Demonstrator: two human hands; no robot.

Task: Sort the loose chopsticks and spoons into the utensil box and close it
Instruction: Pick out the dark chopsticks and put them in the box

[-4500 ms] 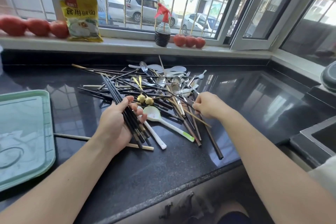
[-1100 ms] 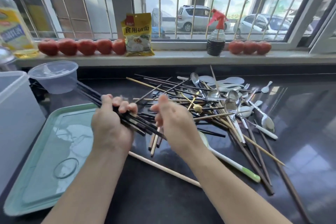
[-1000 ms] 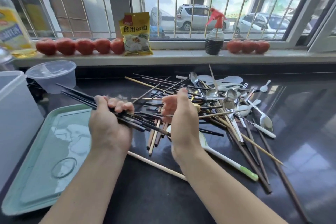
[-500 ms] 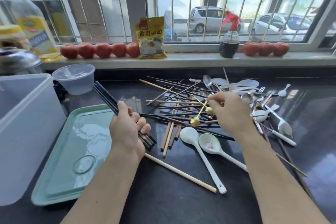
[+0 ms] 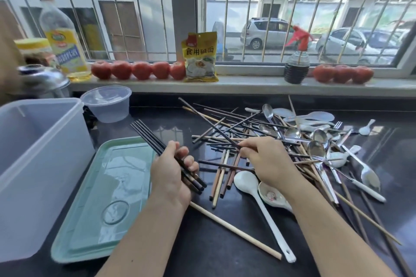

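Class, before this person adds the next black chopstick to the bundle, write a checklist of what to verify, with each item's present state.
1. Left hand grips the black chopstick bundle firmly: ok.
2. Right hand pinches a single black chopstick: ok.
3. That chopstick is free of the pile: cannot tell.
4. Bundle ends lined up: not ok, the near ends are staggered.
5. Translucent utensil box open: ok.
6. Green tray clear of loose utensils: ok.

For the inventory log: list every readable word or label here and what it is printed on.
"食用碱面": yellow packet on the windowsill.
Oil bottle: label has print, too blurred to read.
Yellow-lidded jar: label unreadable.
Parked cars outside: no plate legible.
No other text shows.
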